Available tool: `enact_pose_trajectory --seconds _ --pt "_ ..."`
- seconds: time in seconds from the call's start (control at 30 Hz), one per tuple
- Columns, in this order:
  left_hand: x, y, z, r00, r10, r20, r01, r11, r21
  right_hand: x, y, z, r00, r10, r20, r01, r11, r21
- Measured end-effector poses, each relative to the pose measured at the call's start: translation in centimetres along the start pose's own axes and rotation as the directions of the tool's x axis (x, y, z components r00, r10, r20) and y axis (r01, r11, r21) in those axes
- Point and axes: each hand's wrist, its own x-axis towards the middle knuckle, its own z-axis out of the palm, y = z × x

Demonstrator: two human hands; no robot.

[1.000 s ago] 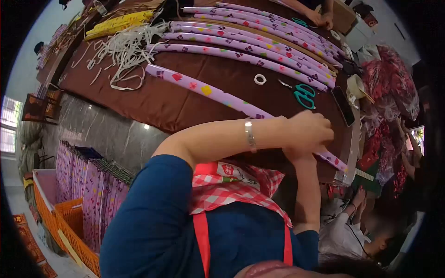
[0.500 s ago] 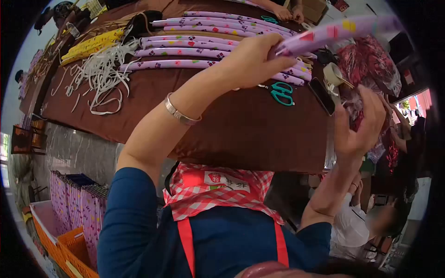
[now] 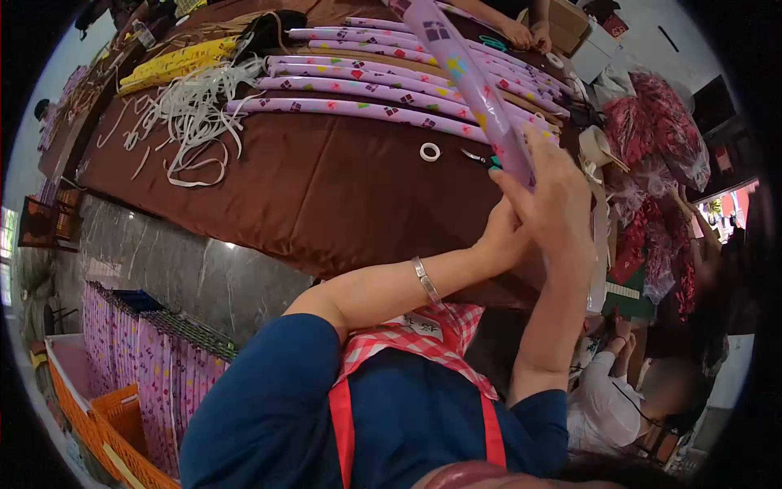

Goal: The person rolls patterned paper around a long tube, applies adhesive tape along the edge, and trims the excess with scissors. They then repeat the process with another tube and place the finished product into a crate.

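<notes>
And the right hand (image 3: 560,191) gripped a patterned tube (image 3: 470,81), angled toward eleven o'clock; the left hand's (image 3: 501,236) grip couldn't be told! At twelve, similar tubes (image 3: 342,107) lay seemingly finished, the held one's stage unclear.

Yellow patterned bundle (image 3: 177,65): on the table, far left of the fingers (image 3: 544,153). White strips (image 3: 199,104): tangled, nearer the fingers than the bundle. Co-worker's hands (image 3: 529,35): beyond the fingers, beside a cardboard box (image 3: 564,31). Clear bags with red contents (image 3: 664,122): right of the fingers. Orange crate (image 3: 91,424): on the floor, left of and below the fingers. Person in white (image 3: 607,407): right of and below the fingers, face blurred.
</notes>
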Motion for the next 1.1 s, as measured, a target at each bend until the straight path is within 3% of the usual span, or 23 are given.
enact_pose_trajectory --seconds 0.1,0.17,0.2,0.27,0.33,0.4,0.47,0.53,0.57,0.6,0.73,0.8,0.9,1.1 --pt "-1.6 -0.4 -0.7 0.999 -0.052 0.010 0.050 0.989 0.136 -0.9 -1.1 3.2 0.997 0.070 0.013 -0.070 0.997 0.032" --pt "-2.2 -1.2 -1.5 0.998 0.030 0.057 -0.048 0.937 0.347 -1.3 -1.2 4.2 0.995 0.078 0.064 -0.081 0.996 0.043" --pt "-3.1 -1.5 -2.0 0.998 0.026 0.053 -0.043 0.936 0.351 -1.6 -1.3 4.7 0.989 0.089 0.117 -0.095 0.994 0.052" --pt "-5.0 -0.1 -4.1 0.955 -0.240 0.175 0.226 0.969 0.100 -2.4 -1.1 5.9 0.988 0.025 0.151 -0.037 0.997 0.075" --pt "-5.9 1.7 -6.5 0.908 -0.312 0.279 0.244 0.936 0.254 -3.0 -1.2 7.3 0.973 0.002 0.229 -0.018 0.997 0.071" --pt "-6.0 5.0 -9.7 0.855 -0.316 0.412 0.074 0.859 0.506 -3.9 -1.6 9.4 0.963 -0.039 0.266 0.024 0.998 0.058" --pt "-6.1 7.3 -12.5 0.909 -0.239 0.343 0.009 0.831 0.556 -4.6 -2.1 11.5 0.952 -0.058 0.301 0.035 0.996 0.082" --pt "-5.2 8.5 -15.1 0.954 -0.045 0.297 -0.204 0.626 0.753 -5.0 -2.5 13.0 0.945 -0.119 0.304 0.091 0.990 0.103" --pt "-4.7 8.7 -16.4 0.969 0.023 0.245 -0.219 0.538 0.814 -5.0 -2.6 13.7 0.948 -0.099 0.303 0.070 0.992 0.105" --pt "-3.8 9.1 -17.8 0.954 0.059 0.294 -0.291 0.418 0.861 -5.2 -2.6 14.6 0.951 -0.125 0.284 0.094 0.988 0.122" --pt "-2.0 8.8 -21.3 0.940 -0.053 0.337 -0.326 0.152 0.933 -4.7 -2.7 15.6 0.962 -0.138 0.236 0.109 0.985 0.131" --pt "-1.3 8.4 -21.7 0.931 -0.076 0.358 -0.344 0.152 0.927 -4.5 -2.3 16.3 0.972 -0.121 0.202 0.099 0.988 0.120" --pt "-0.6 7.2 -22.5 0.924 -0.159 0.348 -0.340 0.076 0.937 -4.5 -1.9 16.5 0.982 -0.181 -0.054 0.186 0.977 0.104" --pt "-0.1 7.4 -22.7 0.898 -0.235 0.371 -0.351 0.125 0.928 -7.1 0.3 13.4 0.998 -0.065 -0.010 0.066 0.988 0.140"
